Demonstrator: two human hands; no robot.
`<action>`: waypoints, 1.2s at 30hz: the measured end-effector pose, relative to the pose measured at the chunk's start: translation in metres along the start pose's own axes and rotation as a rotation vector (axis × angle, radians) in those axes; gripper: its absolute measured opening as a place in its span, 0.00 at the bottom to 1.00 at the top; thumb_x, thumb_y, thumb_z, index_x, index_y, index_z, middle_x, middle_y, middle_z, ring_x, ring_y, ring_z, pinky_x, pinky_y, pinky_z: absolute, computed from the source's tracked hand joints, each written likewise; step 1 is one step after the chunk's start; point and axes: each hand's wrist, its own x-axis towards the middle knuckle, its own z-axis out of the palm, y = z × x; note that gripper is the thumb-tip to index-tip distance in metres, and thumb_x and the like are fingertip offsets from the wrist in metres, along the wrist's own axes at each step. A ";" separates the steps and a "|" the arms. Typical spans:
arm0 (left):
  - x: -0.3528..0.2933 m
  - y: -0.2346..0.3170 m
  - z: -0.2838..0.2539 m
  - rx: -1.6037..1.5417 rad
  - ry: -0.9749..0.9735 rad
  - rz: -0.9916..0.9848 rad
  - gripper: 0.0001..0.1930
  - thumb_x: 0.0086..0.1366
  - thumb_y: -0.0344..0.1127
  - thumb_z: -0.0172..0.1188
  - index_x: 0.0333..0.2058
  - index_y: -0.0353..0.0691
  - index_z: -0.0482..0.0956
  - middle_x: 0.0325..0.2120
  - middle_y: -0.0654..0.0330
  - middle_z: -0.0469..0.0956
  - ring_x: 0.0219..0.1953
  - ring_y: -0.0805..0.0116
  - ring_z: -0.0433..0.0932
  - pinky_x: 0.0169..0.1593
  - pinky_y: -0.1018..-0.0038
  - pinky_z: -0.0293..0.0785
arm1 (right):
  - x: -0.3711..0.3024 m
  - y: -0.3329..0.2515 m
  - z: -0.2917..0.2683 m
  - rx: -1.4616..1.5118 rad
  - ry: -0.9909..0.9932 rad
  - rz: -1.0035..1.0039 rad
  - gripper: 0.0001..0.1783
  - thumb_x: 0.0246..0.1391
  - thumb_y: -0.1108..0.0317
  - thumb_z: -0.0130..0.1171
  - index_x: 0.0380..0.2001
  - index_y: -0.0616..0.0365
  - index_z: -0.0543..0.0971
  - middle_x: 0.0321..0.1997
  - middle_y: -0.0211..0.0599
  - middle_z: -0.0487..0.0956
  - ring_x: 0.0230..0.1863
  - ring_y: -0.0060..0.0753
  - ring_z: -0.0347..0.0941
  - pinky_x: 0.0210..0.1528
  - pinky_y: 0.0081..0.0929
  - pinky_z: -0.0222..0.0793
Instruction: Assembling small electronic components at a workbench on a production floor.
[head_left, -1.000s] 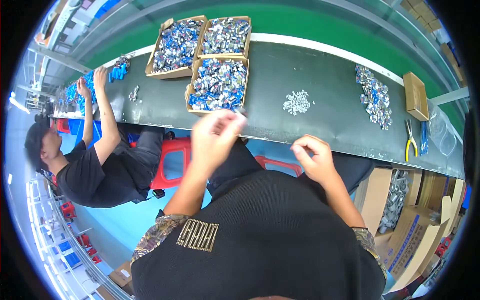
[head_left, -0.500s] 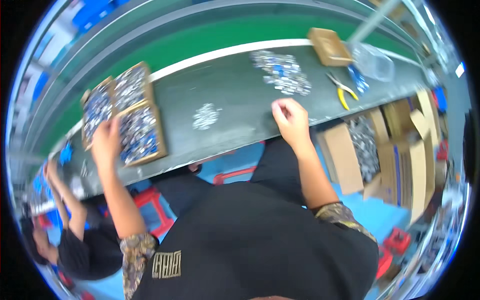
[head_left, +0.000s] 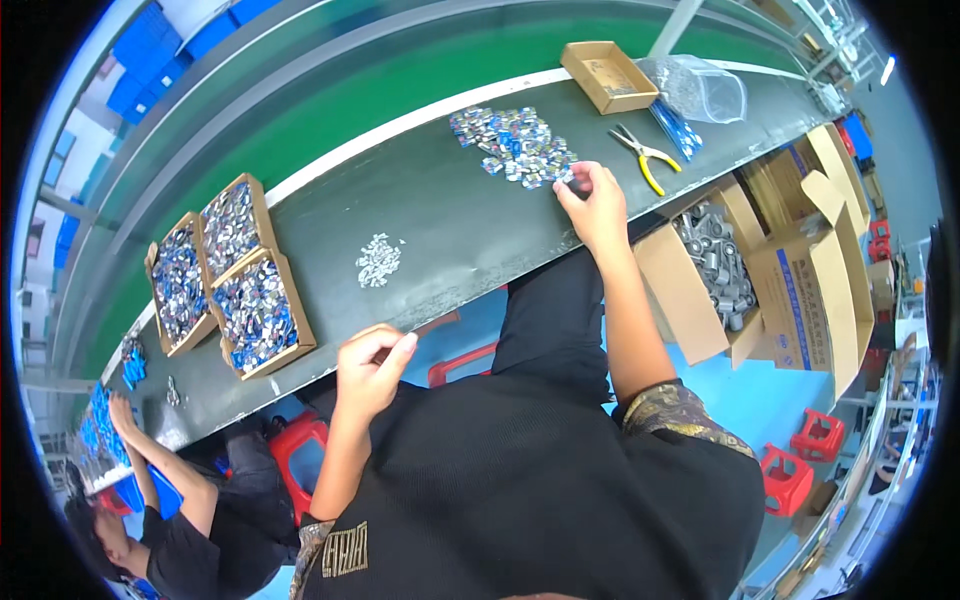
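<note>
My right hand [head_left: 598, 208] is at the near right edge of a loose pile of small silver and blue metal parts [head_left: 515, 145], thumb and forefinger closing on one small part there. My left hand [head_left: 368, 372] is by the front edge of the dark work table [head_left: 450, 235], fingers curled in and thumb pressed near the forefinger; whatever it may hold is hidden. Beyond the left hand, a smaller heap of pale silver pieces [head_left: 379, 261] lies on the table. Three cardboard trays full of similar small parts, the nearest tray [head_left: 306, 335] among them, stand together at the left.
Yellow-handled pliers [head_left: 650, 165], blue strips [head_left: 677, 130], a cardboard tray [head_left: 612, 80] and a clear plastic tub [head_left: 722, 92] lie at the far right. An open carton of grey metal cylinders [head_left: 715, 260] stands below the table's right side. A co-worker [head_left: 190, 540] sits at the left.
My left hand has moved from the trays at the left, rightward and back to the table's front edge. My right hand has come to the pile's edge. The view has shifted.
</note>
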 end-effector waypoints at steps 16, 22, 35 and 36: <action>0.017 -0.010 -0.001 -0.620 0.101 -0.325 0.12 0.65 0.33 0.61 0.44 0.34 0.76 0.32 0.55 0.82 0.34 0.69 0.83 0.37 0.79 0.79 | -0.061 -0.158 0.031 0.728 -1.018 -0.398 0.30 0.48 0.76 0.60 0.57 0.53 0.74 0.36 0.31 0.77 0.36 0.25 0.74 0.38 0.21 0.70; 0.008 -0.018 -0.022 -0.724 0.227 -0.333 0.10 0.66 0.33 0.59 0.42 0.35 0.72 0.38 0.48 0.81 0.39 0.62 0.84 0.36 0.76 0.82 | -0.032 -0.134 0.078 0.383 -0.519 -0.416 0.15 0.49 0.74 0.63 0.43 0.55 0.81 0.35 0.34 0.77 0.38 0.32 0.74 0.39 0.26 0.70; 0.012 -0.036 -0.030 -0.854 0.267 -0.293 0.08 0.65 0.31 0.60 0.41 0.35 0.75 0.34 0.53 0.80 0.34 0.66 0.82 0.39 0.71 0.82 | -0.027 -0.139 0.089 0.297 -0.529 -0.479 0.09 0.49 0.73 0.63 0.37 0.57 0.82 0.36 0.36 0.77 0.37 0.36 0.74 0.40 0.29 0.72; 0.012 -0.037 -0.031 -0.856 0.254 -0.290 0.08 0.65 0.31 0.60 0.40 0.35 0.76 0.32 0.55 0.80 0.32 0.68 0.81 0.38 0.72 0.81 | -0.027 -0.139 0.090 0.291 -0.530 -0.461 0.09 0.49 0.73 0.63 0.37 0.58 0.82 0.36 0.37 0.77 0.37 0.36 0.75 0.40 0.29 0.72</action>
